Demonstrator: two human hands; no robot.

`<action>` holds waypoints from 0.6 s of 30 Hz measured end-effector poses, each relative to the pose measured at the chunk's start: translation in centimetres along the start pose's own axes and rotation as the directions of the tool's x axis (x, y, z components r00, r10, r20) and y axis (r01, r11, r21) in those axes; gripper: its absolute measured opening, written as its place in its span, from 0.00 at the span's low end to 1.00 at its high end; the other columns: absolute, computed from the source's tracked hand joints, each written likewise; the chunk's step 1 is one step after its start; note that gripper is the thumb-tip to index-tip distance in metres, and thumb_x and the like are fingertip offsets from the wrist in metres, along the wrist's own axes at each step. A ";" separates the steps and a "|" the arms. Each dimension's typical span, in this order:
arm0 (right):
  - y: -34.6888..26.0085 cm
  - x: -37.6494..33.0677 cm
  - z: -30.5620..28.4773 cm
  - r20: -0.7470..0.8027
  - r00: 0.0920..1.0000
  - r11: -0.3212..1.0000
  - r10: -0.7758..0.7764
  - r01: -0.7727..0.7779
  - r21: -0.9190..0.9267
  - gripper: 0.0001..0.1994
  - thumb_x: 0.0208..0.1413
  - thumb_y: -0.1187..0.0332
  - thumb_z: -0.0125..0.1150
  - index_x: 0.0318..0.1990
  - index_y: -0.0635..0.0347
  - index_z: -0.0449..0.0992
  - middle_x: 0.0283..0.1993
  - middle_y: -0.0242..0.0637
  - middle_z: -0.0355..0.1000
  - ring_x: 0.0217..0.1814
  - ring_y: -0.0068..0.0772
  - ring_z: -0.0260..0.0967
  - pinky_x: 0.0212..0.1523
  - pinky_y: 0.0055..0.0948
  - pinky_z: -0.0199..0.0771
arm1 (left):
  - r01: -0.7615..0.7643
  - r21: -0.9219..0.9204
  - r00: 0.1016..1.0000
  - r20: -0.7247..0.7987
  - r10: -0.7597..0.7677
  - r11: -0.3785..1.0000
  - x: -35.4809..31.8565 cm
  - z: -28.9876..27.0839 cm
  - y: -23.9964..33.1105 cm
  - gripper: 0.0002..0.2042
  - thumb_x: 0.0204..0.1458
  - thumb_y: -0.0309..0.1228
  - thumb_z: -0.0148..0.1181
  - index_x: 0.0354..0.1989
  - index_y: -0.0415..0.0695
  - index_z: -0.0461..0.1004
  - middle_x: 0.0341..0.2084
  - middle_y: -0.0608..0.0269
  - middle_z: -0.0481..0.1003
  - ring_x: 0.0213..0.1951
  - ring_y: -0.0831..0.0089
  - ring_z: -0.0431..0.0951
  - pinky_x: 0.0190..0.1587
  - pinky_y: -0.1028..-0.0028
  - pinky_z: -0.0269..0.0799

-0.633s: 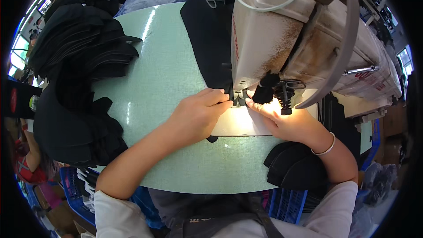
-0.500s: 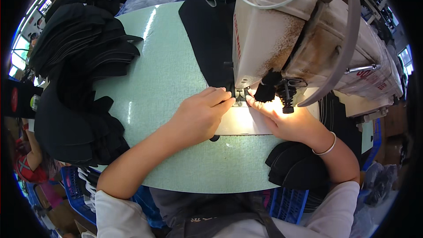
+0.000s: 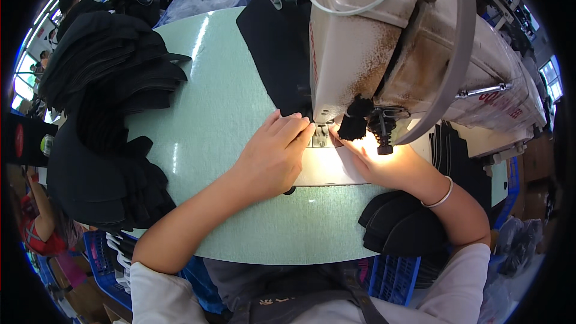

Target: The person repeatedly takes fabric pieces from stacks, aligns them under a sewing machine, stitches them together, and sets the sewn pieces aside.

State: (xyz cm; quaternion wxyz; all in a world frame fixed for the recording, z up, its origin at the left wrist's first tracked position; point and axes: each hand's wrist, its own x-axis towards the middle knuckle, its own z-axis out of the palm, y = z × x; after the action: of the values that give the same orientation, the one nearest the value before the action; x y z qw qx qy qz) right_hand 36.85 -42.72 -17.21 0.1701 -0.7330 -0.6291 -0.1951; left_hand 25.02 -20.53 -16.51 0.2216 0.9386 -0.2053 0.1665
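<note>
Blue crate [image 3: 393, 279] at 5 o'clock, contents hidden. Left hand [image 3: 273, 156] flat, fingers extended, pressing black fabric piece [image 3: 279, 54] at the sewing machine [image 3: 408, 54] needle. Right hand [image 3: 384, 165] at 3 o'clock; grip unclear. Matte green table [image 3: 210, 108]; curved black pieces stacked [image 3: 102, 114] at 9 o'clock.

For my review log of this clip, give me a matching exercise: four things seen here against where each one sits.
Things:
1. left hand
2. right hand
3. stack of black fabric pieces
4. bracelet

Places:
A. on the right wrist
B. far left of the green table
C. under the sewing machine head, in the lamp's glow
D. flat on the table, fingertips at the presser foot

Pairs: 1-D, 2-C, 3-B, 4-A
</note>
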 end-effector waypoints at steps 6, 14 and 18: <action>-0.6 0.6 -3.4 0.386 0.922 0.982 -0.018 0.088 -0.165 0.25 0.58 0.74 0.49 0.65 0.62 0.63 0.54 0.43 0.74 0.41 0.31 0.75 0.43 0.27 0.76 | 0.014 0.174 1.000 -0.015 -0.012 0.985 -0.2 -0.4 0.6 0.21 0.45 0.22 0.57 0.50 0.30 0.71 0.49 0.49 0.69 0.58 0.55 0.69 0.60 0.49 0.62; -5.7 -2.2 -15.2 0.549 0.799 0.932 0.245 -0.349 0.093 0.27 0.45 0.68 0.67 0.56 0.64 0.72 0.60 0.48 0.69 0.66 0.53 0.62 0.66 0.49 0.59 | 0.139 0.263 0.987 -0.113 -0.113 0.955 -10.0 -14.7 5.1 0.21 0.46 0.29 0.66 0.51 0.42 0.75 0.45 0.57 0.76 0.47 0.59 0.77 0.56 0.57 0.70; -8.3 -7.5 -19.2 0.588 0.630 0.790 0.507 -0.613 -0.024 0.34 0.53 0.65 0.66 0.67 0.61 0.61 0.73 0.49 0.51 0.75 0.52 0.47 0.70 0.42 0.50 | 0.486 0.644 0.874 -0.359 -0.328 0.590 -15.8 -22.8 4.0 0.27 0.44 0.42 0.70 0.52 0.41 0.75 0.48 0.53 0.74 0.51 0.53 0.74 0.56 0.59 0.68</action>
State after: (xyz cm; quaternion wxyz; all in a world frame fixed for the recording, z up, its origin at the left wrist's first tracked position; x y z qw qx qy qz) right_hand 26.27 -57.41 -4.28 0.0927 -0.8971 -0.4046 0.1514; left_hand 4.53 -7.83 -2.14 -0.1104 0.9483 0.1213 0.2717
